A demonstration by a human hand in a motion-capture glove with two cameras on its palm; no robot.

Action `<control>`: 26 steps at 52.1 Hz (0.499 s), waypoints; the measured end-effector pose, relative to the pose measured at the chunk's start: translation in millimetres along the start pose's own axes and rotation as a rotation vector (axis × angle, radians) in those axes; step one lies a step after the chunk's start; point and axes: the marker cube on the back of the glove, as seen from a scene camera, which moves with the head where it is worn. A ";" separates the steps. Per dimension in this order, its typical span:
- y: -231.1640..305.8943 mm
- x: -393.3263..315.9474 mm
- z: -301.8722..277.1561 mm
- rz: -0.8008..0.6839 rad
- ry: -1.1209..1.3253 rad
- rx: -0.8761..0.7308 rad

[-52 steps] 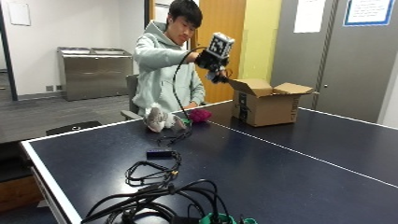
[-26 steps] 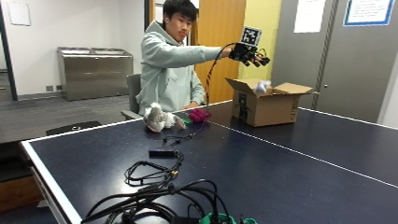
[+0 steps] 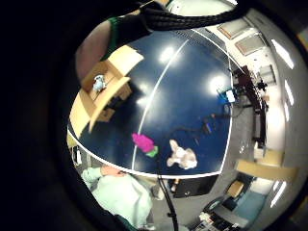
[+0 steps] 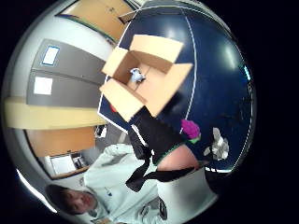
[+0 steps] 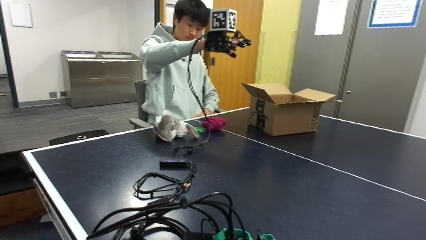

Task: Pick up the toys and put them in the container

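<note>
Items: grey plush rabbit [image 5: 173, 129] and magenta plush toy [image 5: 214, 123], left of centre in the outside view, side by side on the dark blue table [image 5: 319, 185]. We judge both light, soft, non-slip; take each by the body. Cardboard box [image 5: 286, 112], centre-right, holds one small blue toy [image 4: 136, 74]. Gloved right hand [image 5: 225, 42], upper centre: grip spread, holding nothing.

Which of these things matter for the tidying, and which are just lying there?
For the job:
cardboard box, open
small blue toy inside the box
grey plush toy on the table
pink toy beside it
gloved hand, raised, holding nothing

Lying about:
black cables
metal bins
</note>
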 end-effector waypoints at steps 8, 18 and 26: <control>44.2 40.4 69.9 0.220 0.051 -0.042; 76.6 2.3 211.0 0.227 -0.049 -0.074; 69.2 43.8 295.2 0.299 -0.035 -0.238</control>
